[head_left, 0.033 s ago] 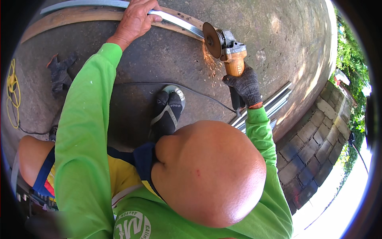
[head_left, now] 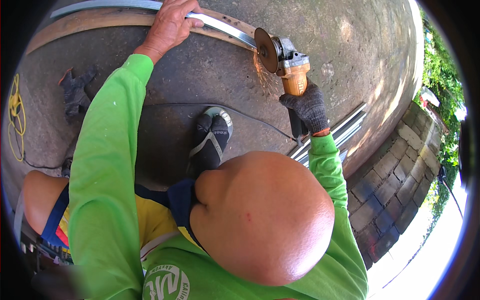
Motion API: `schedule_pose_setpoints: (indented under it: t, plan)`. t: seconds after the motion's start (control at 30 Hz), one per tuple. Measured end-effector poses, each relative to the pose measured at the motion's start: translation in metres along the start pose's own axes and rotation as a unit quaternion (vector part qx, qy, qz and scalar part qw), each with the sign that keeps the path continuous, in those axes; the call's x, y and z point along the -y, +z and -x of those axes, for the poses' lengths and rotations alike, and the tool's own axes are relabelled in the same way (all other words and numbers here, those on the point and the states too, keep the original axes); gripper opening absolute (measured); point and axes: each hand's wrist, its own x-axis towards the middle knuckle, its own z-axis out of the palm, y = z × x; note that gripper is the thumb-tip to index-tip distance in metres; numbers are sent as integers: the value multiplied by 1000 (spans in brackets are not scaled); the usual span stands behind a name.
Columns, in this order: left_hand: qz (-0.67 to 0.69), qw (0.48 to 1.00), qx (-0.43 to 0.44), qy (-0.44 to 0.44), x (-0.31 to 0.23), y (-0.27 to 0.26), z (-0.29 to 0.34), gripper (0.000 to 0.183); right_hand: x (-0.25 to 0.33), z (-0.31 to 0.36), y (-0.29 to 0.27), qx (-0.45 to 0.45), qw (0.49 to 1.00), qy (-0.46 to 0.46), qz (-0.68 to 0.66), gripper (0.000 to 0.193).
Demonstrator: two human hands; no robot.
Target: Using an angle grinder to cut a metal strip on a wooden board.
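My bare left hand is closed around a shiny metal strip, which lies along a wooden plank. In a dark knit glove, my right hand grips an angle grinder with an orange-brown body. The grinder's brown disc stands on edge at the right end of the strip. Orange sparks spray down from that spot toward the floor. Part of the strip is hidden beneath my left hand.
A dark power cord crosses the concrete near my sandalled foot. To the left lie a dark glove and a yellow cord. Metal lengths rest beside my right wrist. Grey blocks are at the right.
The spray of sparks looks slightly thinner. Both hands, the grinder and the strip hold their places.
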Motion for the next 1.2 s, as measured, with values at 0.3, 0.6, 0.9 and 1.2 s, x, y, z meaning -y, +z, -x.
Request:
schedule_pose_setpoints:
  t: [0.3, 0.6, 0.9, 1.2]
  plan:
    - [-44, 999, 21, -8, 10, 4, 7, 21, -2, 1, 4, -17, 1000, -11, 14, 59]
    - [-52, 996, 66, 16, 14, 4, 8, 31, -30, 37, -4, -69, 983, 56, -163, 56]
    - [-79, 994, 69, -3, 17, 1, 7, 30, -58, 35, 6, -41, 982, 47, -179, 60]
    - [-45, 997, 60, -29, 17, 5, 6, 22, -22, -2, 6, -6, 997, -26, -76, 66]
